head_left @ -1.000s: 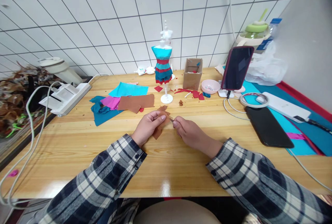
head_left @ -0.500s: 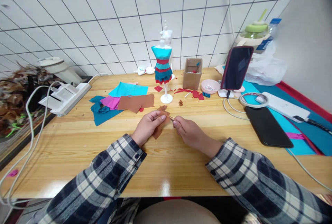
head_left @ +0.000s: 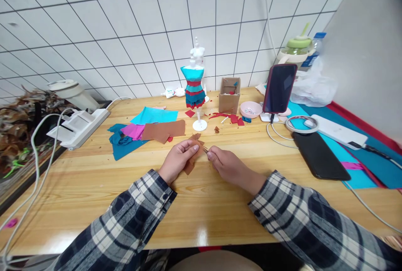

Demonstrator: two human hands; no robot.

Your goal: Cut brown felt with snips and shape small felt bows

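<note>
My left hand [head_left: 179,158] pinches a folded piece of brown crepe paper [head_left: 189,166] between thumb and fingers, over the middle of the table. Pleated brown ends stick out past the fingertips. Closed around slim tweezers [head_left: 205,150] is my right hand [head_left: 226,164]; their tips point left and reach the paper's edge. Behind both hands stands a small white mannequin [head_left: 200,125] on a round base, wearing a turquoise, red and dark teal layered dress [head_left: 194,89]. A flat brown sheet [head_left: 166,129] lies to the left, and a small brown scrap [head_left: 216,129] lies near the base.
Turquoise [head_left: 153,115], magenta and teal sheets [head_left: 128,148] lie left. Behind are a cardboard box [head_left: 229,97], red scraps [head_left: 234,118] and a pink bowl [head_left: 251,110]. Right are a propped phone [head_left: 279,89], a black phone [head_left: 322,158] and cables. A power strip [head_left: 80,126] sits left.
The view has tilted up slightly, so the table things sit a little lower. Both hands keep their hold on the paper and tweezers; the tweezer tips look a little more spread.
</note>
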